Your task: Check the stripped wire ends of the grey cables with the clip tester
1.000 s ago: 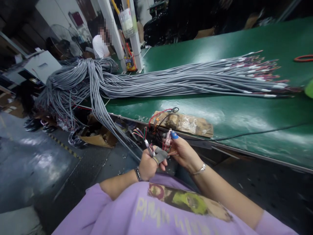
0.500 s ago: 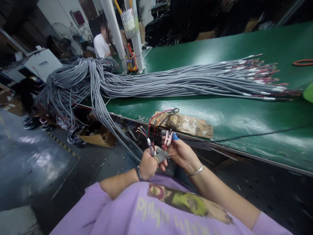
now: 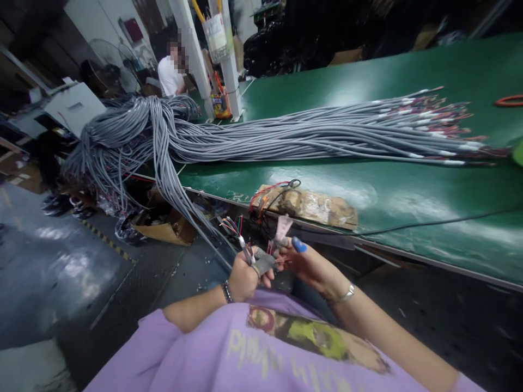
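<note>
Cable end and clip at the near edge of the table [image 3: 408,198], in front of the torso. L hand [image 3: 245,275] is closed round a grey cable end [image 3: 247,251], which juts from the top of the fist; its long axis leans up and to the L, i.e. away from the R hand, w/ coloured wires [image 3: 232,225] fanned at the tip. Reddish strands [image 3: 283,262] lie on the opp. side of the fist, betw. the two hands. R hand [image 3: 302,261]: fingertips gathered just beside the L thumb, its own thumb, w/ blue cover [image 3: 299,245], raised apart from them. A pale pink clip [image 3: 283,226] stands above these fingertips, wide end up, nearer R than L; whether they grip it can't be told (blur). Surface: green, glossy; a long bundle of grey cables [image 3: 286,139] crosses it, stripped ends to the R. Near edge: cardboard strip [image 3: 327,211] w/ red & black leads, plus a black cord [image 3: 441,220] running R. Room: cardboard box [image 3: 175,226] below the table, L side; bkgd, white posts [image 3: 232,81], a fan [image 3: 107,62] & a person in white [image 3: 168,76].
</note>
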The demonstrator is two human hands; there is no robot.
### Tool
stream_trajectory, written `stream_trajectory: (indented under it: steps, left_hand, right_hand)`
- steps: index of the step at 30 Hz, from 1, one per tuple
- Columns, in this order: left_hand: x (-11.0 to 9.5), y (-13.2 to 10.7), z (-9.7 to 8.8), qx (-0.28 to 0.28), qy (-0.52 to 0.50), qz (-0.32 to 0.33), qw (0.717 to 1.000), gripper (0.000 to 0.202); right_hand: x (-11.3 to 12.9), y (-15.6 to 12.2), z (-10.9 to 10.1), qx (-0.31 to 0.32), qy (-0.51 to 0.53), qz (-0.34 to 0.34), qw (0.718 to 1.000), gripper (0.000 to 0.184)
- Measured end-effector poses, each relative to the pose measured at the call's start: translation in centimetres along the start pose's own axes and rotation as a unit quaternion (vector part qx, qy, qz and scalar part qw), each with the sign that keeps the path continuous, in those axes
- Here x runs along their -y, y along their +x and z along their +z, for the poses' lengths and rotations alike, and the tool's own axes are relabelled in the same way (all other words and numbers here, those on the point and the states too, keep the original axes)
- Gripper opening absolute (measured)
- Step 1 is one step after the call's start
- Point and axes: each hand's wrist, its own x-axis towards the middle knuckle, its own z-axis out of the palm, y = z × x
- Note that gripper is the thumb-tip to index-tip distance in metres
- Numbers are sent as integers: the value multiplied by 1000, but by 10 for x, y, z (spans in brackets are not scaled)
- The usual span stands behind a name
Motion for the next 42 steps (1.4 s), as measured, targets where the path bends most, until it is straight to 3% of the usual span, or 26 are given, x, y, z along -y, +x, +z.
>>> stream_trajectory:
  steps: [5,10,14,20,27,32,37,42]
  left_hand:
    - [-4,-1,1,35,36,-8,999,45]
    - [-10,0,2,103,62,-49,991,45]
    - [-9,0,2,73,42,-50,995,48]
    - [-4,0,3,20,8,-31,999,51]
    - [-12,2,0,22,11,-35,999,51]
    - [-13,4,-1,48,40,-43,997,48]
    - [-11,3,-1,64,52,-49,995,46]
    - [-9,2,-1,40,42,-34,998,48]
  right_hand:
    - [0,-8,6,-66,-113,-42,990,41]
    - [-1,-7,7,-81,-174,-45,980,37]
    - [-2,-6,10,-122,-171,-46,977,40]
    - [-7,-6,13,-121,-136,-46,982,43]
    - [-8,-5,1,-113,-94,-27,989,48]
    - [2,-3,8,-75,-130,-11,989,52]
    - [1,1,10,-111,-160,-17,981,49]
    - [-3,-2,16,-105,-146,-40,983,46]
